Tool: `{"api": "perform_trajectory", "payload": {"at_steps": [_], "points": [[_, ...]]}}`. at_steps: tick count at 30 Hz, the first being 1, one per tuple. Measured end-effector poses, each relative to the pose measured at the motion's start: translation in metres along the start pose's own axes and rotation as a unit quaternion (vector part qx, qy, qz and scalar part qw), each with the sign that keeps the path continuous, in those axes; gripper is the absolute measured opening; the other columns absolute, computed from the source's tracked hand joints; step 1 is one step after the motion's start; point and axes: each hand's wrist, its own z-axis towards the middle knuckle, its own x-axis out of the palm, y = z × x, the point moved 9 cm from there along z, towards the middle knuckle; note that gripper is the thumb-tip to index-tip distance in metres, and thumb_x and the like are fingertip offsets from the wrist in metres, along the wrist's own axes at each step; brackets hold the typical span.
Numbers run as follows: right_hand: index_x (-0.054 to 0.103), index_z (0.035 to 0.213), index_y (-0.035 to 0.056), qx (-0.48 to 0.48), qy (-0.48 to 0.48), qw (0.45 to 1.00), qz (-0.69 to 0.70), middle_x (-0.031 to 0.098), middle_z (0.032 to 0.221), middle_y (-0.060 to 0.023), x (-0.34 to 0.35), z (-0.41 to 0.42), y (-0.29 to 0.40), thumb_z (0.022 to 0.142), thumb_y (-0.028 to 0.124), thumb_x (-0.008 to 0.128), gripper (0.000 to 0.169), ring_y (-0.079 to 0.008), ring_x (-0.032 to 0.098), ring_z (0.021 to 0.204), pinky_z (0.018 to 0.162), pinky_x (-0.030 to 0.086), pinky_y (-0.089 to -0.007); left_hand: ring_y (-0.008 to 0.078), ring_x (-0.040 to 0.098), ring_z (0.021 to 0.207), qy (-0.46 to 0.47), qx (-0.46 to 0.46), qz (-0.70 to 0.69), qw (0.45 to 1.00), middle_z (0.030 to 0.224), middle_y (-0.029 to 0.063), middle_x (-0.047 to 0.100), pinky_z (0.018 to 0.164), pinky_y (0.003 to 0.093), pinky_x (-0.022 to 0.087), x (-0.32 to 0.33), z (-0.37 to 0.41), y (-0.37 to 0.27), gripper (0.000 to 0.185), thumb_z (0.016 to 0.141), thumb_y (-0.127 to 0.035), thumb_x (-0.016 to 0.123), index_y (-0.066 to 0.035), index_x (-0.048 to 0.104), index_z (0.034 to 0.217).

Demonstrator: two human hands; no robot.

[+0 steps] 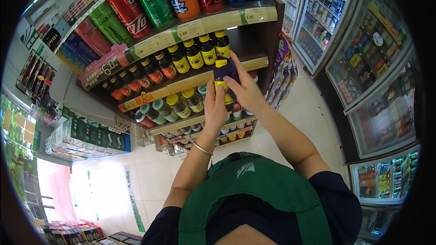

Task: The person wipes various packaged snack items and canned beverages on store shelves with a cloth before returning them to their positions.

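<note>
Before the shelf unit, my left hand (216, 103) grips a small dark bottle (223, 90) with a yellow cap and yellow label. My right hand (247, 86) presses a dark purple cloth (230, 68) around the bottle's right side and shoulder. Just behind them, a row of yellow-labelled bottles (196, 56) stands upright on the shelf. To their left are dark bottles with red-orange labels (146, 78). The cloth and my fingers hide part of the held bottle.
Drink cans (151, 1) line the top shelf, above price strips (190, 29). Glass jars (178, 105) fill a lower shelf. Purple snack packets (282, 71) hang at the shelf's right end. Glass-door fridges (371, 41) stand across the tiled aisle (303, 119). Stacked cartons (92, 136) sit at left.
</note>
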Motion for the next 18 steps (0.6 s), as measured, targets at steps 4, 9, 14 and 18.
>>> {"api": "perform_trajectory", "payload": {"at_steps": [4, 9, 14, 18], "points": [[0.043, 0.138, 0.0081, 0.092, 0.093, 0.966, 0.221, 0.059, 0.113, -0.0082, -0.001, 0.009, 0.001, 0.081, -0.001, 0.068, 0.062, -0.0162, 0.057, 0.105, 0.094, 0.047, -0.0286, 0.0219, 0.056, 0.065, 0.127, -0.252, -0.359, 0.890, 0.089, 0.0124, 0.056, 0.054, 0.0325, 0.045, 0.045, -0.020, 0.006, 0.050, 0.101, -0.052, 0.032, -0.007, 0.049, 0.115], [0.054, 0.110, 0.0084, 0.099, 0.044, 0.963, 0.248, 0.059, 0.098, -0.0039, -0.016, 0.013, -0.011, 0.079, 0.002, 0.071, 0.037, -0.0139, 0.058, 0.094, 0.085, 0.049, -0.0273, 0.0197, 0.058, 0.080, 0.201, -0.246, -0.333, 0.888, 0.100, 0.0120, 0.057, 0.069, 0.0306, 0.047, 0.060, -0.021, 0.016, 0.050, 0.101, -0.050, 0.036, -0.005, 0.048, 0.122], [0.054, 0.114, 0.0067, -0.059, -0.038, 0.992, -0.109, 0.056, 0.104, -0.0054, -0.022, 0.011, 0.008, 0.079, 0.003, 0.071, 0.039, -0.0150, 0.056, 0.095, 0.086, 0.045, -0.0266, 0.0147, 0.042, 0.125, 0.035, -0.161, -0.105, 0.981, 0.134, 0.0074, 0.050, 0.108, 0.0318, 0.028, 0.041, -0.016, -0.002, 0.058, 0.103, -0.045, 0.038, 0.001, 0.039, 0.139], [0.036, 0.140, 0.0014, -0.198, 0.024, 0.964, -0.177, 0.036, 0.143, -0.0220, 0.003, -0.030, 0.043, 0.086, 0.016, 0.060, 0.062, -0.0387, 0.038, 0.131, 0.108, 0.031, -0.0404, 0.0205, 0.047, 0.124, -0.028, -0.212, -0.209, 0.954, 0.135, 0.0077, 0.050, 0.106, 0.0379, 0.037, 0.028, -0.017, 0.000, 0.061, 0.101, -0.053, 0.034, -0.006, 0.042, 0.139]]}}
